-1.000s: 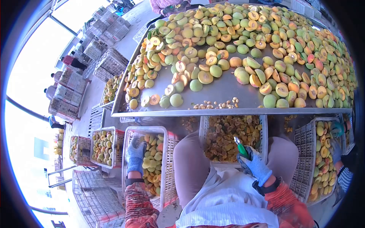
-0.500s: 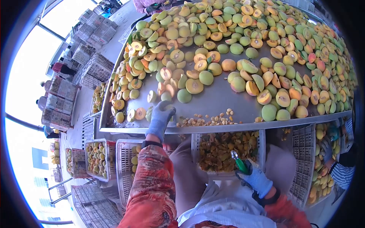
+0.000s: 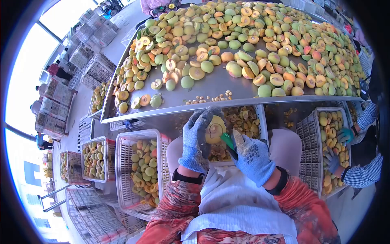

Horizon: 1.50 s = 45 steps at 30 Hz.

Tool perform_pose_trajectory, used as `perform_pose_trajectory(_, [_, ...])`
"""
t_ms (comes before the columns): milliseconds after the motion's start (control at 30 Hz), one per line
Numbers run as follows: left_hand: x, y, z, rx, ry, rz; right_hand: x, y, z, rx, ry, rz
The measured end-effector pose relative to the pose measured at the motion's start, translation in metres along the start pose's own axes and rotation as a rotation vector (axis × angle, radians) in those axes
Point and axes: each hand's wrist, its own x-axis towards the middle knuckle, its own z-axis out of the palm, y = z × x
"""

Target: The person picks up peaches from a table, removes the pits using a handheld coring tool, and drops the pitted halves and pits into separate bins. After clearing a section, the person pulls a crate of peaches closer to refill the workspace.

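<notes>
My left hand [image 3: 196, 140], in a blue work glove, is closed around a halved peach [image 3: 215, 130] held in front of me, its yellow cut face turned toward my right hand. My gloved right hand [image 3: 252, 156] grips a pitting knife by its green handle [image 3: 228, 141]. The handle's front end meets the peach's edge; its metal tip cannot be made out. Below both hands, a crate [image 3: 263, 122] between my knees contains brownish fruit scraps. Ahead, the metal table [image 3: 239, 83] bears many peach halves, with small pale pits [image 3: 209, 98] along its near edge.
To my left stands a crate of peaches [image 3: 144, 171], with another fruit crate [image 3: 97, 158] beyond it. At right, a co-worker's gloved hands [image 3: 339, 148] are over a fruit crate [image 3: 310, 152]. Stacked crates [image 3: 57, 101] and several people are farther left.
My left hand has come back from the table to my lap and now holds a peach half. My right hand has raised the knife to it. The view has shifted, with the table higher in frame.
</notes>
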Motion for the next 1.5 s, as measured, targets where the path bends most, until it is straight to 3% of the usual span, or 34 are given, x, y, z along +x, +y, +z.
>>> perform_pose_trajectory(167, [-0.017,-0.004,0.012,0.206,0.08,0.119,-0.018,-0.009,-0.002,-0.024,-0.112,0.015])
perform_pose_trajectory(267, [-0.027,-0.002,0.02,0.207,0.107,0.151,-0.021,-0.003,-0.001,0.019,-0.05,-0.001])
perform_pose_trajectory(333, [-0.026,0.005,0.024,0.141,0.093,0.127,-0.016,-0.004,-0.007,0.208,0.086,-0.04])
perform_pose_trajectory(467, [-0.023,0.011,0.03,0.095,0.082,0.169,-0.007,-0.01,-0.012,0.188,0.125,-0.008])
perform_pose_trajectory(667, [-0.034,-0.001,0.025,0.063,0.092,0.211,-0.015,-0.013,-0.007,0.155,-0.019,0.021])
perform_pose_trajectory(767, [-0.034,-0.017,0.013,0.127,0.109,0.281,-0.019,-0.018,0.002,0.385,-0.109,0.18])
perform_pose_trajectory(900, [-0.022,-0.023,0.003,0.05,0.118,0.19,-0.004,0.009,0.005,0.421,-0.248,0.085])
perform_pose_trajectory(967, [-0.017,-0.015,0.004,-0.181,0.023,-0.038,0.002,0.01,-0.009,0.171,-0.076,0.119])
perform_pose_trajectory(1000, [-0.01,-0.021,0.0,-0.271,0.027,-0.126,0.002,0.012,-0.007,-0.007,0.049,0.026])
perform_pose_trajectory(1033, [-0.006,-0.026,-0.001,-0.27,0.026,-0.126,0.0,0.01,-0.003,-0.007,0.051,0.027])
perform_pose_trajectory(1133, [-0.001,-0.042,0.0,-0.016,0.22,0.017,-0.013,0.003,0.002,-0.177,-0.158,0.067])
perform_pose_trajectory(1167, [-0.003,-0.045,0.0,-0.007,0.222,-0.003,-0.012,-0.002,-0.003,0.011,-0.199,0.122])
perform_pose_trajectory(1233, [-0.003,-0.046,0.005,0.205,0.2,0.288,-0.007,-0.003,-0.011,0.198,-0.223,0.197])
perform_pose_trajectory(1267, [-0.001,-0.05,-0.001,0.221,0.167,0.316,-0.004,-0.001,-0.013,0.419,-0.311,0.251])
perform_pose_trajectory(1300, [-0.002,-0.047,-0.004,0.225,0.167,0.307,-0.002,0.0,-0.014,0.643,-0.4,0.297])
perform_pose_trajectory(1367, [-0.001,-0.04,-0.008,0.286,0.077,0.148,-0.003,0.006,0.0,0.71,-0.403,0.27])
perform_pose_trajectory(1433, [0.002,-0.041,-0.013,0.293,0.149,0.027,-0.008,0.003,0.013,0.395,-0.38,0.248])
perform_pose_trajectory(1500, [0.002,-0.046,-0.016,0.3,0.226,-0.087,-0.006,-0.003,0.014,0.434,-0.388,0.262])
